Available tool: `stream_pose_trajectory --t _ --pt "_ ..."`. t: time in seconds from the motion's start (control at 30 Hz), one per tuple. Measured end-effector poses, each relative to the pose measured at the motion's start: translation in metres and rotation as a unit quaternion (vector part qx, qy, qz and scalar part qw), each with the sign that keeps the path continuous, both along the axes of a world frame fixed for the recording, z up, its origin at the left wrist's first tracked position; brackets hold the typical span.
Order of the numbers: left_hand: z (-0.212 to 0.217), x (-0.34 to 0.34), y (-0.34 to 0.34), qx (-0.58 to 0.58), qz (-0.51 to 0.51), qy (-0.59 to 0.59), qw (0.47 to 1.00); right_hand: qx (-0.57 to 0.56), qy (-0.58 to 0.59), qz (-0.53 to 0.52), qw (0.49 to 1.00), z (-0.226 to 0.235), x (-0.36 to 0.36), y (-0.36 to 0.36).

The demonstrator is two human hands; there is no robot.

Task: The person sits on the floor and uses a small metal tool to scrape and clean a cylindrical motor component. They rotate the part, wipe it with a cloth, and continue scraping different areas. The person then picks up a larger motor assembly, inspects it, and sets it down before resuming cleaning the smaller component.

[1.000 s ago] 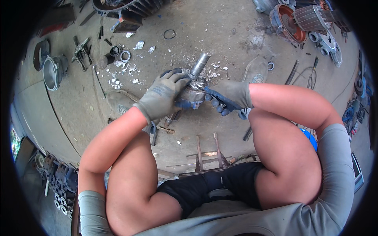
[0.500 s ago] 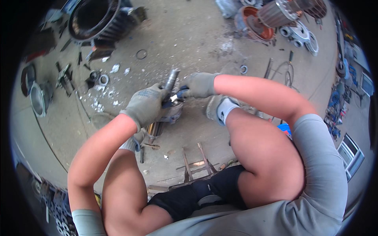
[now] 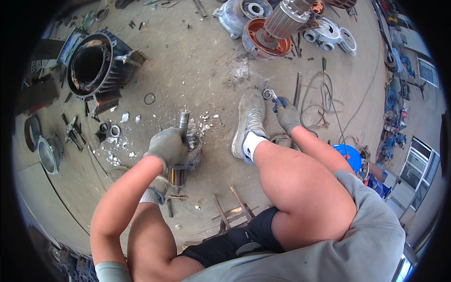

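Rotor shaft (image 3: 182, 141) stands near-upright on the concrete floor (image 3: 197, 70) between the feet, long axis tilted toward the floor's far edge, left hand (image 3: 167, 146) clenched around it, while right hand (image 3: 285, 114), well apart beyond the shoe (image 3: 249, 123), closes on a small wrench (image 3: 271, 95).

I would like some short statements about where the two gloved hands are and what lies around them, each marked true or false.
1. The left hand grips a metal shaft assembly. True.
2. The right hand rests on the same shaft. False: it reaches away to a small wrench on the floor beside the shoe.
3. Both hands are bare. False: both wear grey gloves.
4. A dark ribbed motor housing lies at upper left. True.
5. A blue bucket stands at right. True.
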State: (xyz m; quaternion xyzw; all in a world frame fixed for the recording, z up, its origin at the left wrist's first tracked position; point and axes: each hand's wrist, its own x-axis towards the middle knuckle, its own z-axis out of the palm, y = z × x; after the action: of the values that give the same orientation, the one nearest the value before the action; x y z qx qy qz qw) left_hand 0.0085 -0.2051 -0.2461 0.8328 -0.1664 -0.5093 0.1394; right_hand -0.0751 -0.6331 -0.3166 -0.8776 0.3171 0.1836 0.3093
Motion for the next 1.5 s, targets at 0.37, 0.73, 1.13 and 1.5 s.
stream_pose_trajectory --t 0.37,0.73,1.13,1.5 --pt "-0.010 -0.004 -0.005 0.010 -0.003 -0.028 1.000 -0.109 0.025 -0.053 0.992 -0.061 0.013 -0.020" --pt "-0.003 -0.013 0.005 -0.020 0.014 -0.025 0.999 -0.117 0.071 0.015 0.991 -0.037 0.058 -0.014" --pt "-0.004 -0.010 0.001 0.011 0.021 -0.006 1.000 0.347 -0.025 -0.152 0.925 0.025 0.137 0.140" --pt "-0.007 -0.015 0.007 -0.024 0.055 -0.024 0.998 0.367 0.123 -0.012 0.922 0.040 0.117 0.168"
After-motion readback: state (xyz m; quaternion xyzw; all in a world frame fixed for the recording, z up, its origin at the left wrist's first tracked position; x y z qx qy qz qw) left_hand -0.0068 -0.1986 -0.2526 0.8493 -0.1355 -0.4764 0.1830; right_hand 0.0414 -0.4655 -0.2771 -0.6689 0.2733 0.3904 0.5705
